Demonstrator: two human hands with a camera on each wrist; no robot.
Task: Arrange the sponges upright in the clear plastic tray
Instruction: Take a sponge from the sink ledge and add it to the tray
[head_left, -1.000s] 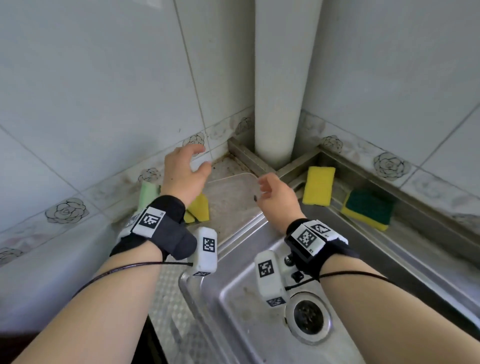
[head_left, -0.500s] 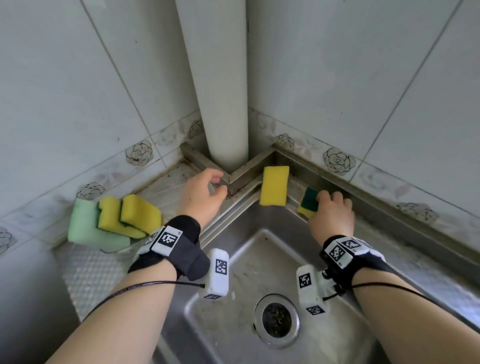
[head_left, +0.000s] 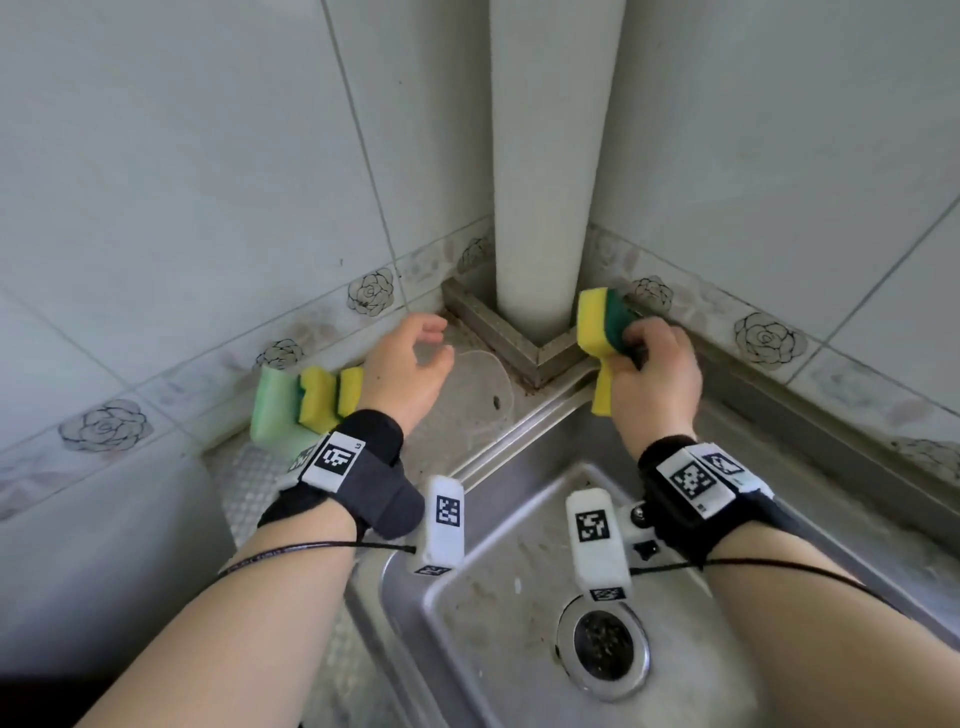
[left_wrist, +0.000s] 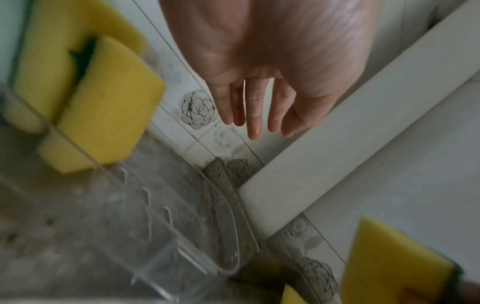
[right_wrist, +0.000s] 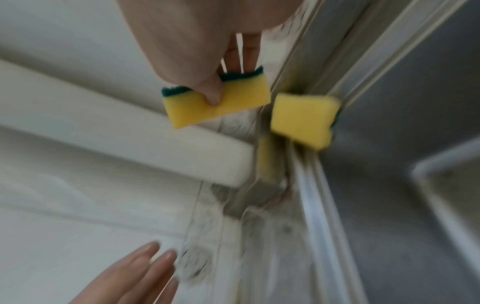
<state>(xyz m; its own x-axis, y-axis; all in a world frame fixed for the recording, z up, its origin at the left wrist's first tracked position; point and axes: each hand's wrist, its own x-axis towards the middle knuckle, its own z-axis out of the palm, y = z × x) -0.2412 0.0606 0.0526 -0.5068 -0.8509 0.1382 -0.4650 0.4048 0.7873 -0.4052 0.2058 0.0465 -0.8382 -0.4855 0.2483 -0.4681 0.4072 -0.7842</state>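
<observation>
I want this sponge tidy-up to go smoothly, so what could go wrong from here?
1. The right hand pinches the green-backed sponge only at one end, so it might slip into the sink.
2. The loose yellow sponge sits at the sink's edge and may get knocked in.
3. The clear tray looks light; the left hand isn't holding it.

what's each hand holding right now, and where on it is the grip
The right hand pinches a yellow-and-green sponge across its thickness, thumb on the yellow foam, fingers on the green scrub side. The left hand holds nothing.
</observation>
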